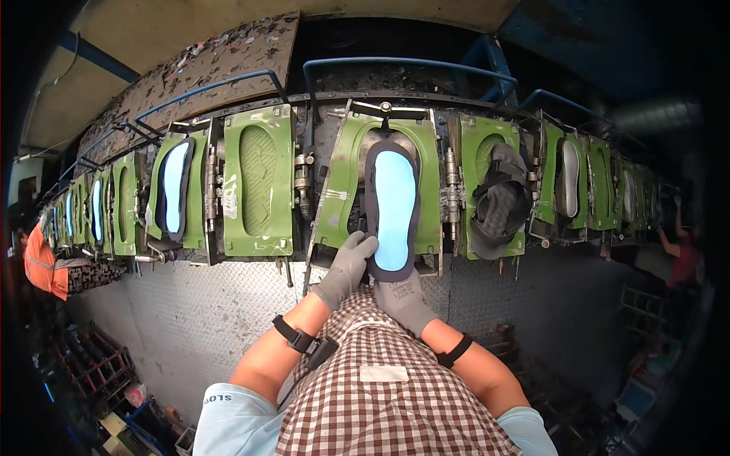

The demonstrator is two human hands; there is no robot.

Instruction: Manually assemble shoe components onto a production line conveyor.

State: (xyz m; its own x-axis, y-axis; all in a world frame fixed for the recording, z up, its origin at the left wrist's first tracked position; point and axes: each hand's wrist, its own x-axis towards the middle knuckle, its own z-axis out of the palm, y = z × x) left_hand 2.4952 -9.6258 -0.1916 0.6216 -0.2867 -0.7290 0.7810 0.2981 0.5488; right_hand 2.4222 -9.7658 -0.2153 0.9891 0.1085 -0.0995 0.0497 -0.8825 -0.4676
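A sole-shaped piece [395,209], pale blue on its upper face and dark around its rim, is lying lengthwise over a green mould [431,190] in the middle of the row, its toe end pointing to the far side and its heel end reaching out toward the person. The left hand [348,266], in a grey glove, is gripping the piece by its left edge close to the heel, the fingertips meeting the dark rim. The right hand [404,299], gloved in grey too, is reaching under the near end; its fingers are hiding beneath the piece, so I cannot tell whether its grip is closing on it.

Just left, a green mould plate [258,182] is showing a patterned sole-shaped hollow. Farther left, another blue-faced sole [176,188] is sitting in its own mould. On the right, a dark padded item [503,201] is resting over a green plate, and beyond it a grey sole [570,178] is lying in another mould. Blue rails [411,62] are running along the far side, while a patterned metal floor [190,319] is spreading out nearer. An orange bundle [44,262] is hanging at the far left. The person is wearing a brown-and-white checked apron [380,414] and black bands [455,350] on the forearms.
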